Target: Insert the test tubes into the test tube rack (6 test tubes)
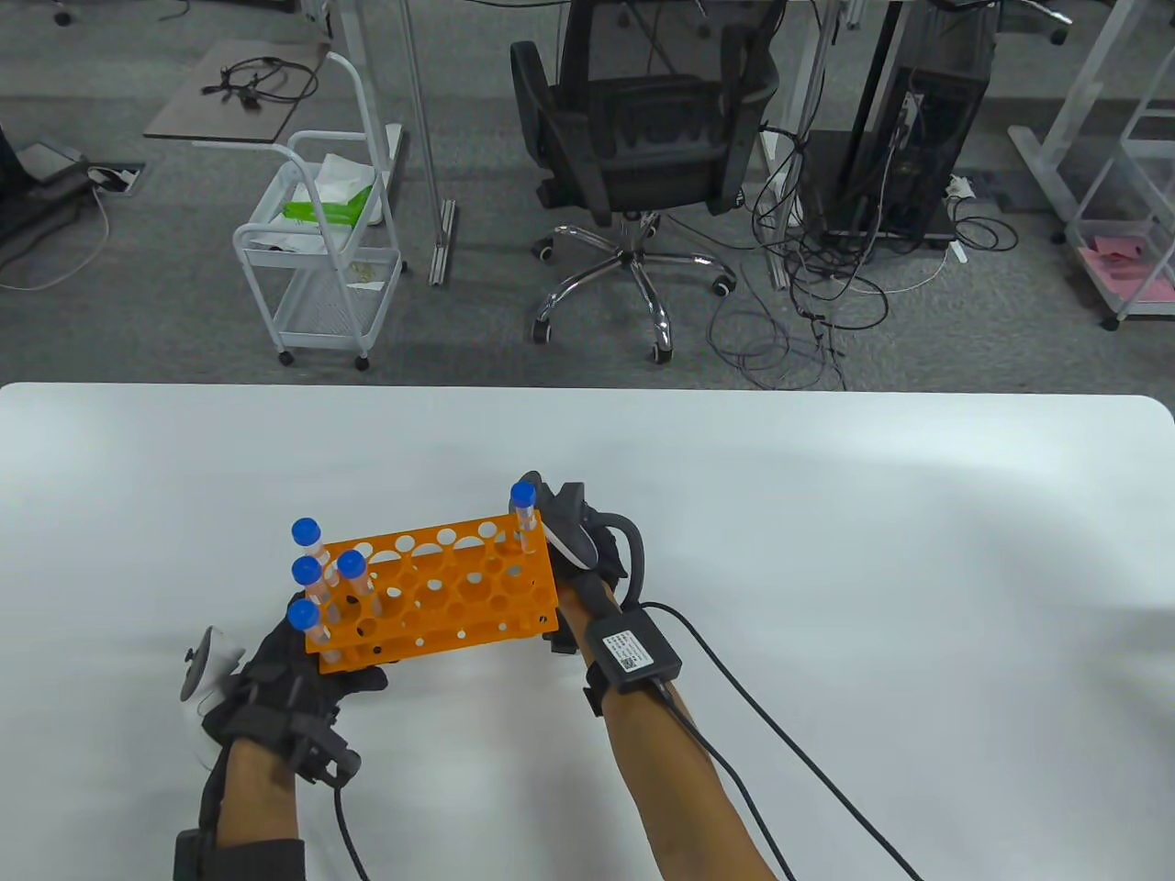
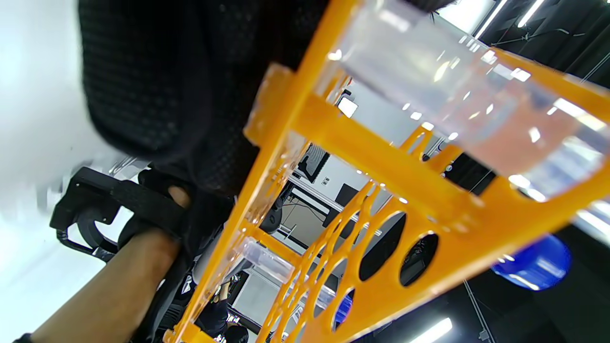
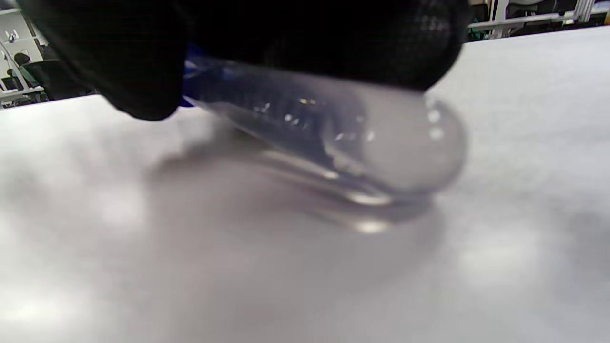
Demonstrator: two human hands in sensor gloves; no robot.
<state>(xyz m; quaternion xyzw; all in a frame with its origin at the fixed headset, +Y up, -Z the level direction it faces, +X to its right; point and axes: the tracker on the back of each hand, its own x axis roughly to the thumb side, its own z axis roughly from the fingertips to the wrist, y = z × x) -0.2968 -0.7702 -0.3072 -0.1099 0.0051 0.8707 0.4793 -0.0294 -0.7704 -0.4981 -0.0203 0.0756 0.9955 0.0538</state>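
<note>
The orange test tube rack [image 1: 450,587] is tilted over the white table. My left hand [image 1: 294,674] grips its near left end, and the left wrist view shows the rack [image 2: 381,157] close up against my gloved fingers [image 2: 157,85]. Several blue-capped tubes [image 1: 317,574] stand at the rack's left end and one tube [image 1: 523,514] at its far right corner. My right hand [image 1: 555,514] is just behind the rack's right end. In the right wrist view its fingers [image 3: 305,38] hold a clear blue-capped tube [image 3: 381,143] lying low at the table surface.
The white table [image 1: 872,569] stretches to the right and the far side. A glove cable [image 1: 762,725] runs from my right wrist across the table toward the near edge. An office chair [image 1: 643,147] and a white cart [image 1: 321,248] stand on the floor beyond.
</note>
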